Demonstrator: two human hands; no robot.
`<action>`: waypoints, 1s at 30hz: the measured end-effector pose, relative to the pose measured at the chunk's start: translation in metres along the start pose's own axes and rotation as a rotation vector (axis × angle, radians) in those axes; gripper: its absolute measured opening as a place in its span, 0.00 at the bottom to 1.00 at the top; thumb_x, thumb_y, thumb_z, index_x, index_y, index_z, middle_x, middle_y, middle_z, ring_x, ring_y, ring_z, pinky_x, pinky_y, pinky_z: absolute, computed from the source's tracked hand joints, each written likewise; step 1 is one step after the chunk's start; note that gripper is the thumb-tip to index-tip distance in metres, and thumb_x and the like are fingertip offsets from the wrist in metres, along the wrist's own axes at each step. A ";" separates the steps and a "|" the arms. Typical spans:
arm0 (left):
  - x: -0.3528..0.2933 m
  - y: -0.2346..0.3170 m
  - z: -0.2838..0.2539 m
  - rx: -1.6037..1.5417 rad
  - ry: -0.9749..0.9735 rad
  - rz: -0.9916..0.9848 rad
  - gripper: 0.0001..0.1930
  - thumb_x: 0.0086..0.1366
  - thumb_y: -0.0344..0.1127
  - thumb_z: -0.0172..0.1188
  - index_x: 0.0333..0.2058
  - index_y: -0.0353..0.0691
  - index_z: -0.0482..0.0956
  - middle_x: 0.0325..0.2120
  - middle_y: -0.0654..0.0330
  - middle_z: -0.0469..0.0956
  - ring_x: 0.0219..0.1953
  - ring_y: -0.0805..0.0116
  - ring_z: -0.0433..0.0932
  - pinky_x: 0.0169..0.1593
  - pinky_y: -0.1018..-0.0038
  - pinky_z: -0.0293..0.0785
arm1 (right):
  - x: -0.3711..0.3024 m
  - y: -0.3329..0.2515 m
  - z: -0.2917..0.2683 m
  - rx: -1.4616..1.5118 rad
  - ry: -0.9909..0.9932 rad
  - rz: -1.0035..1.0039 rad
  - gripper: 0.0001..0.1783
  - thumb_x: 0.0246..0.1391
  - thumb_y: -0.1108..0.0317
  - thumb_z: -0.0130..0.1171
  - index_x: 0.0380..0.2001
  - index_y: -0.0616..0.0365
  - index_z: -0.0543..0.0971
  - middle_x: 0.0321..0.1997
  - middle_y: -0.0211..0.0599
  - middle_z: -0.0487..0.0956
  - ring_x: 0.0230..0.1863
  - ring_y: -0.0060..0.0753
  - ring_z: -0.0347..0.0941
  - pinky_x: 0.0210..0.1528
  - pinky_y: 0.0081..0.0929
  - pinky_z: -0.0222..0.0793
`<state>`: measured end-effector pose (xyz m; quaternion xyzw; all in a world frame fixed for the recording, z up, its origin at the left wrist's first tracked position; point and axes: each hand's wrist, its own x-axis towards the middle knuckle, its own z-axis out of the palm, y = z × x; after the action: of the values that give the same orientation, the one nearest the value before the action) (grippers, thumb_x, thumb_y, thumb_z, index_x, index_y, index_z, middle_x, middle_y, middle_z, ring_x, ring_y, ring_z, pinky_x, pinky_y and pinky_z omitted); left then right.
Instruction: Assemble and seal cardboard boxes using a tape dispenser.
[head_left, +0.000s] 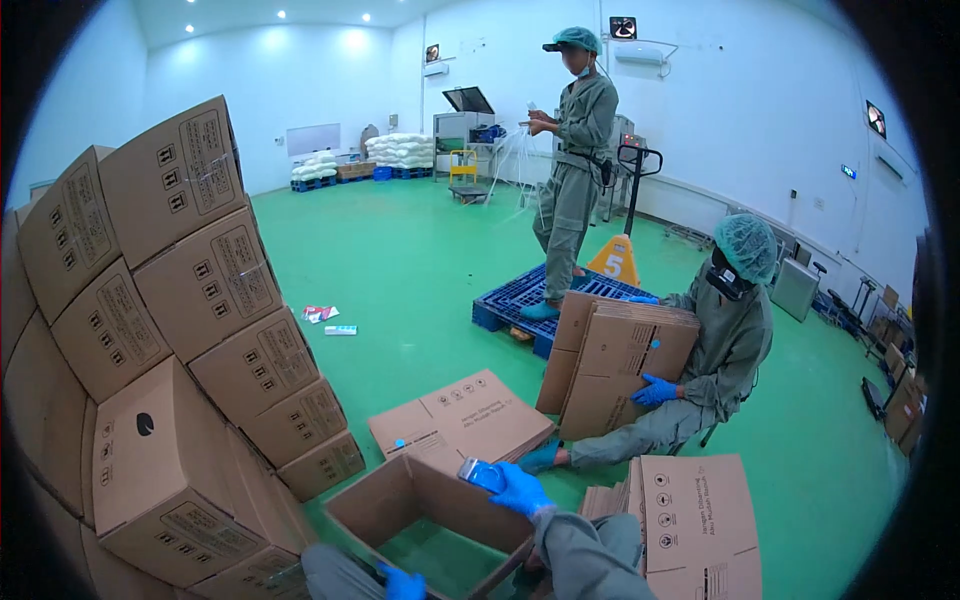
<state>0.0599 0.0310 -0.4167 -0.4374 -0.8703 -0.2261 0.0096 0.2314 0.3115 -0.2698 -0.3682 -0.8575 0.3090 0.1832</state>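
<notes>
Two blue-gloved hands work at an open box (445,497) at the bottom centre of the frame, with green floor showing inside its walls. The right hand (524,491) holds a small blue tool (484,474), its exact kind unclear, over the box's far right rim. The left hand (403,583) is at the lower edge, by the box's near wall; whether it grips anything cannot be told.

Just beyond the box, flat cartons (462,418) lie on the floor (400,350); another flat stack (700,520) stands at lower right. Closed boxes (215,270) rise in a wall along the left side. Right of centre, a seated co-worker (735,335) steadies a bundle (625,365) of folded cardboard with gloved hands. At upper centre, another person (580,135) stands on a blue pallet (505,303).
</notes>
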 end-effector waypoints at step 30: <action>0.126 0.056 -0.135 -0.013 0.079 -0.078 0.64 0.41 0.54 0.72 0.63 0.25 0.38 0.64 0.35 0.41 0.68 0.44 0.41 0.67 0.49 0.38 | -0.050 0.012 0.204 0.302 -0.032 0.299 0.31 0.44 0.58 0.62 0.51 0.58 0.65 0.45 0.58 0.75 0.48 0.58 0.72 0.48 0.45 0.68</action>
<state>0.0006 0.1004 -0.2468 -0.3940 -0.8842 -0.2488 0.0323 0.1603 0.2005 -0.4337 -0.4548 -0.7399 0.4638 0.1746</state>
